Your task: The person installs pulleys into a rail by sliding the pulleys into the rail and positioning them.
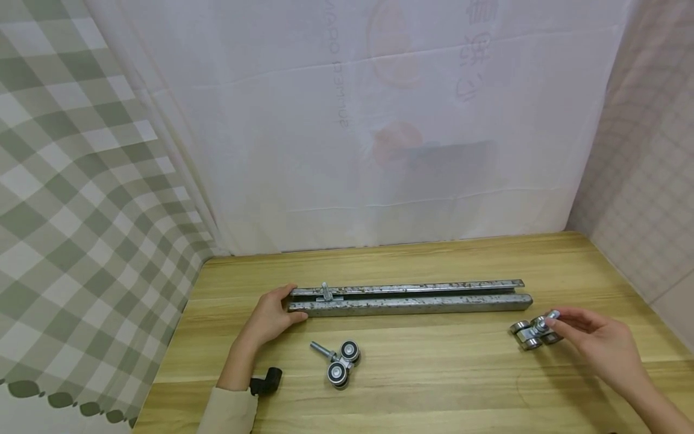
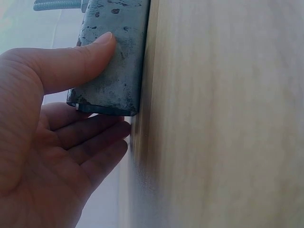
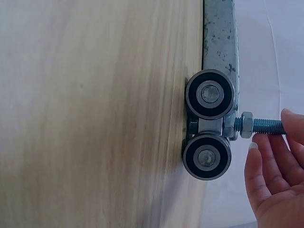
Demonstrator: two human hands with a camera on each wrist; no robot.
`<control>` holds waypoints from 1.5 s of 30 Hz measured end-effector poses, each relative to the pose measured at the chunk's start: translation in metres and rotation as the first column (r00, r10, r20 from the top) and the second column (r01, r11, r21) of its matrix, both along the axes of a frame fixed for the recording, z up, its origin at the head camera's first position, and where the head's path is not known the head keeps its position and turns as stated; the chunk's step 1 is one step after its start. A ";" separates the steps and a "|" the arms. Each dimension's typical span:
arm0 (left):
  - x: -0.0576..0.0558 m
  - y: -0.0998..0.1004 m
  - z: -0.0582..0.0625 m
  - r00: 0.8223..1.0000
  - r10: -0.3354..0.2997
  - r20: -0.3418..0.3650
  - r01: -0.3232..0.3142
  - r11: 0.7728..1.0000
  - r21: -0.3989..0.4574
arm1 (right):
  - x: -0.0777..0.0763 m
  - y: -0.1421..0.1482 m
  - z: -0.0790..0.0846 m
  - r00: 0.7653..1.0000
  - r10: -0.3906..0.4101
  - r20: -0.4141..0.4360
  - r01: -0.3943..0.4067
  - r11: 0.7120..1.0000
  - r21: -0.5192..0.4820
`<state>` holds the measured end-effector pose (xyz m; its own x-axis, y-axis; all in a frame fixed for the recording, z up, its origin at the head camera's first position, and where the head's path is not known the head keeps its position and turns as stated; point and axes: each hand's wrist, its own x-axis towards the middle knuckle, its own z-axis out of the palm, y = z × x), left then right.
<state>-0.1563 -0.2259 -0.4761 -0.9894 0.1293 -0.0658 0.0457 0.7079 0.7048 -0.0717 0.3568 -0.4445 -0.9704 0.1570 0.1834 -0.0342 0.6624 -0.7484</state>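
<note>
A worn grey metal track rail (image 1: 412,305) with a slot along its top lies across the table. My left hand (image 1: 273,314) holds its left end, thumb on the near side face (image 2: 111,85) and the other fingers around the far side. A threaded bolt (image 1: 326,292) on a flat plate stands up from the slot near that end. Off the rail's right end, my right hand (image 1: 602,337) pinches the upright bolt (image 3: 267,126) of a roller trolley (image 1: 534,333). In the right wrist view, the trolley's wheels (image 3: 207,157) are right at the tabletop.
A second roller trolley (image 1: 343,364) lies on its side in front of the rail, its bolt pointing left. A black angled piece (image 1: 267,381) lies beside the left forearm. White cloth (image 1: 325,150) hangs behind the wooden table (image 1: 434,374), and checked cloth (image 1: 108,211) at the left.
</note>
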 end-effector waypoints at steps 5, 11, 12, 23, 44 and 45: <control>0.000 -0.001 -0.001 1.000 0.000 -0.005 0.000 1.000 -0.002 | -0.002 0.005 0.001 1.000 -0.004 -0.004 0.005 0.999 0.035; -0.001 -0.001 -0.001 1.000 -0.001 -0.009 0.001 1.000 -0.006 | -0.006 0.013 0.003 1.000 -0.009 -0.004 0.009 0.997 0.076; -0.001 -0.001 -0.001 1.000 0.000 -0.010 0.000 1.000 -0.006 | -0.007 0.014 0.003 1.000 -0.011 0.002 0.011 0.997 0.078; 0.000 0.001 0.001 1.000 -0.006 -0.012 0.006 1.000 -0.001 | -0.016 0.028 0.006 0.999 -0.030 0.035 0.025 0.991 0.130; 0.000 -0.001 -0.002 1.000 -0.001 -0.029 0.000 1.000 -0.009 | -0.034 0.043 0.002 0.997 -0.052 -0.054 0.059 0.989 0.139; 0.000 -0.001 -0.003 1.000 0.002 -0.025 -0.002 1.000 -0.007 | -0.035 0.043 0.002 0.997 -0.057 -0.044 0.062 0.989 0.136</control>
